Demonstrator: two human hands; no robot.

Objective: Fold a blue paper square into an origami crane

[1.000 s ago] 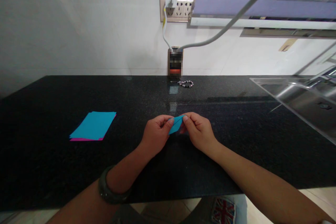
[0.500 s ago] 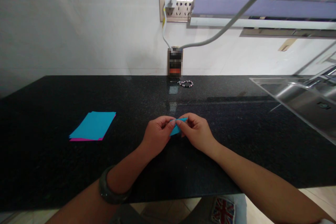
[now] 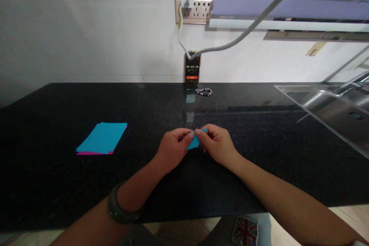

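A small folded piece of blue paper (image 3: 193, 144) is pinched between both hands near the middle of the black countertop (image 3: 161, 107). My left hand (image 3: 173, 148) grips its left side, thumb on top, with a dark bangle on the wrist. On the right side, my right hand (image 3: 216, 143) holds the paper between thumb and fingers, the two thumb tips nearly touching. Part of the paper is hidden by the fingers. To the left lies a stack of blue sheets (image 3: 103, 137) with a magenta sheet (image 3: 95, 153) showing at its lower edge.
A phone (image 3: 192, 71) with a timer on its screen leans on the wall, a beaded strap (image 3: 204, 92) before it. A grey cable (image 3: 239, 38) hangs across from the upper right. At the right is a steel sink (image 3: 340, 111).
My right thumb has shifted slightly on the folded paper, and a little more blue shows below the thumbs. Both hands keep their hold in nearly the same place.
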